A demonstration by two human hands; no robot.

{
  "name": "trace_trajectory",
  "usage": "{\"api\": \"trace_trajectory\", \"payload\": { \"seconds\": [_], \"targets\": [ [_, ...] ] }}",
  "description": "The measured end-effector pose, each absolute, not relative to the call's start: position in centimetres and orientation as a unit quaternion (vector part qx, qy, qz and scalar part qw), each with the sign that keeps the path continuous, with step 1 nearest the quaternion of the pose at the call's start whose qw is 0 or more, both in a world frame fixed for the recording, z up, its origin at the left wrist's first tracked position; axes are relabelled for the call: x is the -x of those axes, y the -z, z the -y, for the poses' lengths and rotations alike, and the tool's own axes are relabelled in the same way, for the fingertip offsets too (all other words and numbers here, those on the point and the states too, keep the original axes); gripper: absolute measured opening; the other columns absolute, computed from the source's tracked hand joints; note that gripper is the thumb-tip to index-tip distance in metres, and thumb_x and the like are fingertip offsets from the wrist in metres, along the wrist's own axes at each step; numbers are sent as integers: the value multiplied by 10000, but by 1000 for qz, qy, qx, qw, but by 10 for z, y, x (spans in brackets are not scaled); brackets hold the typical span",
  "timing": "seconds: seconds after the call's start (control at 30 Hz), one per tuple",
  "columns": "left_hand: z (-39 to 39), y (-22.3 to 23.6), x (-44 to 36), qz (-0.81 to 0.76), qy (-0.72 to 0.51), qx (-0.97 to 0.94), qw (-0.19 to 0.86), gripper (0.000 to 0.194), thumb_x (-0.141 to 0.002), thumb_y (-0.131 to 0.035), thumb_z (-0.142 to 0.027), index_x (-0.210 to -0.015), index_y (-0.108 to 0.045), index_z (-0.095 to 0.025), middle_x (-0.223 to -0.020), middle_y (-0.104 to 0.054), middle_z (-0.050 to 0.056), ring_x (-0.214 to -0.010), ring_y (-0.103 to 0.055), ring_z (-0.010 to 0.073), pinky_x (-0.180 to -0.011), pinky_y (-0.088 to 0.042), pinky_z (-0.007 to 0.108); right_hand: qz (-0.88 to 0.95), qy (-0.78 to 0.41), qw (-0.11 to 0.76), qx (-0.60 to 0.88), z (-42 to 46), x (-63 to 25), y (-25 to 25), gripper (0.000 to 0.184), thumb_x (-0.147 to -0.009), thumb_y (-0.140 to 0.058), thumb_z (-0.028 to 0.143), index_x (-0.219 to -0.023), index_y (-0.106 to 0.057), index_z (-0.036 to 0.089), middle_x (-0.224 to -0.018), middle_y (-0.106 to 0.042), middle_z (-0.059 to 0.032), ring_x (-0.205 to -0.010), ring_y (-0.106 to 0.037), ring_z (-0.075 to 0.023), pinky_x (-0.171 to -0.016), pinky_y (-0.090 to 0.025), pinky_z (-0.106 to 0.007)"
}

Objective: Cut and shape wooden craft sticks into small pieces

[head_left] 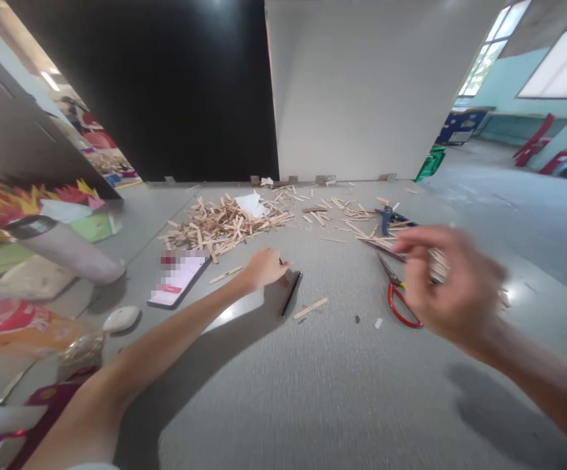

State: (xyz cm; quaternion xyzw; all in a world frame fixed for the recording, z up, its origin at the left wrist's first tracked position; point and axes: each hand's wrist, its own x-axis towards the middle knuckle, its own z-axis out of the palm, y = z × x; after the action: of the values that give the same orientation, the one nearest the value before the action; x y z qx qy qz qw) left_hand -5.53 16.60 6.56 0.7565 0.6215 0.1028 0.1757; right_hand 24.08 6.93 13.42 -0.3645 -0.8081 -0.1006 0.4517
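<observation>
My left hand [264, 267] reaches to the middle of the grey table, fingers closed. Something small and dark shows at its fingertips, too little to name. Close by lies a slim black object [292, 294], with a flat wooden stick [310, 308] just beyond it. My right hand [449, 287] is raised over the table at the right, blurred, its fingers curled toward the thumb. What it holds, if anything, I cannot make out. Below and behind it lie red-handled scissors [403, 310], partly covered by the hand, and dark blue-handled pliers [387, 220].
A heap of wooden sticks [209, 225] with a white tissue [252, 204] lies at the back. On the left are a phone [179, 277], a white mouse [121, 319], a tumbler [68, 248] and an orange snack bag [16, 326]. Black and white panels [361, 91] close off the back.
</observation>
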Motion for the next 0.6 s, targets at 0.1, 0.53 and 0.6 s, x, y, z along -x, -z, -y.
{"api": "trace_trajectory", "payload": {
  "seconds": [0.1,0.53,0.6],
  "targets": [
    [-171,-49,53,-625,-78,-751,197,262,-1061,-720,-384,-1190,-721,-156,-1134,-748,71,-944,-744,206,-838,-654,381,828,-8,425,367,-84,-224,-113,224,-1015,-514,126,-1057,-706,233,-864,-735,-49,-787,-696,-199,-785,-579,-331],
    [-112,-81,31,-482,-186,-811,275,326,-1086,-567,-369,-862,-710,-179,-642,-679,-19,-559,-615,129,-568,-460,216,693,-520,318,386,-113,-171,-51,505,-1009,-567,667,-1082,-668,178,-580,-526,72,-413,-475,-109,-384,-372,-226],
    [-99,-73,25,-486,-209,-815,238,286,-1105,-506,-301,-931,-698,-179,-747,-713,5,-649,-654,140,-624,-490,224,668,-533,344,389,-114,-169,-46,541,-991,-575,726,-1017,-653,191,-572,-503,76,-401,-452,-103,-370,-348,-225]
  ]
}}
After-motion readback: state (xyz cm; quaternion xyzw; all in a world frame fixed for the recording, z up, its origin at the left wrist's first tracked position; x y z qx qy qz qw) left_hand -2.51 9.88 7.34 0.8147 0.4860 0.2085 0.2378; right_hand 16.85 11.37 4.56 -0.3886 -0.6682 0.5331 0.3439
